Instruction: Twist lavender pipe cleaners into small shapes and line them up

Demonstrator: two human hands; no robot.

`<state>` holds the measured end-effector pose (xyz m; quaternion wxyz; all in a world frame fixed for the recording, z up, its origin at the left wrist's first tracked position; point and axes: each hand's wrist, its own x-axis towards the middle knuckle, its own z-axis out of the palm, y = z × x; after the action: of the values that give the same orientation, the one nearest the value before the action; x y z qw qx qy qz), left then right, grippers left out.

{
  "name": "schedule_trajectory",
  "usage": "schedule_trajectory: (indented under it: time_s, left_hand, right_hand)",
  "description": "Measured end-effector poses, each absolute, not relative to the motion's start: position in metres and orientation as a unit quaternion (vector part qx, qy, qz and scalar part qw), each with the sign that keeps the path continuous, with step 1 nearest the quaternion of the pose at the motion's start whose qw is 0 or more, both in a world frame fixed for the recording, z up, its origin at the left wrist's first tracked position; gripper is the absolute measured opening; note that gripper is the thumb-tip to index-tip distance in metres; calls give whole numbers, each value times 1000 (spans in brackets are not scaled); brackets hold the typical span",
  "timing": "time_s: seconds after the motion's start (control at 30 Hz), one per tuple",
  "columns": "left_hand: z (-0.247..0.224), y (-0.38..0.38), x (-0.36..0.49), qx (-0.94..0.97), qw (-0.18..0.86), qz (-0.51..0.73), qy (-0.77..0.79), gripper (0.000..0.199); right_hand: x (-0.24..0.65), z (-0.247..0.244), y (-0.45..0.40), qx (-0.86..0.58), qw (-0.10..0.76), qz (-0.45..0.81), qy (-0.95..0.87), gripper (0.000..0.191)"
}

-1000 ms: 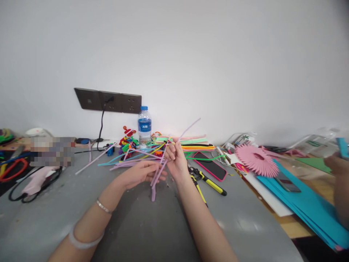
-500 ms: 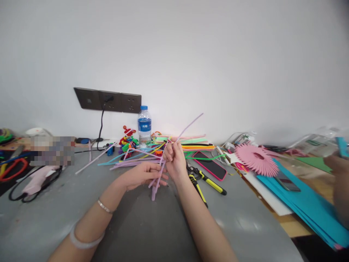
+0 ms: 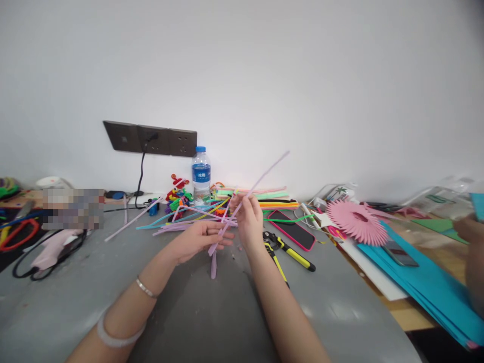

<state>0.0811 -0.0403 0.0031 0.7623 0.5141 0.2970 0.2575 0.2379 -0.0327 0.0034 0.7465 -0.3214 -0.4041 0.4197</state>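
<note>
Lilac pipe cleaners (image 3: 266,173) are in both of my hands at the middle of the table. My right hand (image 3: 248,214) pinches a long one between thumb and fingertips; its free end slants up to the right. Lower down, my left hand (image 3: 204,238) has thumb and fingers around the lower part of the lilac stems, with some fingertips stretched past them. Below the left fingers a folded lilac piece (image 3: 214,265) points down toward the table. Where the stems cross between the hands is partly hidden by fingers.
Behind my hands lie more coloured pipe cleaners (image 3: 278,203) and a water bottle (image 3: 201,176). Yellow-handled pliers (image 3: 297,255) and a phone (image 3: 291,230) are right of them. Further right are a pink paper fan (image 3: 355,222), blue sheets (image 3: 431,282) and another person's hand (image 3: 472,232). A pink glue gun (image 3: 53,250) lies left.
My right hand has shifted slightly right and turned. The long lilac stem now extends further up and right, and its lower end has risen over the left fingers. My left hand has barely moved.
</note>
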Motion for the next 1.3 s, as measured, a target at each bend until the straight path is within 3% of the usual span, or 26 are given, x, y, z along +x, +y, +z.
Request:
schedule_trajectory:
  time_s: [0.1, 0.2, 0.3, 0.87, 1.13, 1.3]
  left_hand:
    - [7, -39, 77, 525, 746, 279, 300, 37]
    - [8, -37, 73, 535, 736, 289, 297, 37]
    - [7, -37, 72, 548, 730, 283, 294, 37]
    - [8, -35, 67, 546, 721, 284, 318, 36]
    - [10, -37, 67, 519, 733, 291, 330, 31]
    - [8, -36, 67, 517, 739, 284, 325, 28]
  right_hand:
    - [251, 1, -30, -390, 639, 455, -483, 24]
    - [256, 3, -33, -369, 537, 559, -514, 26]
    - [254, 2, -36, -361, 487, 593, -530, 28]
    - [258, -7, -29, -378, 527, 581, -492, 27]
    - [258, -1, -34, -317, 472, 574, -589, 22]
    - [255, 1, -37, -298, 483, 555, -609, 19]
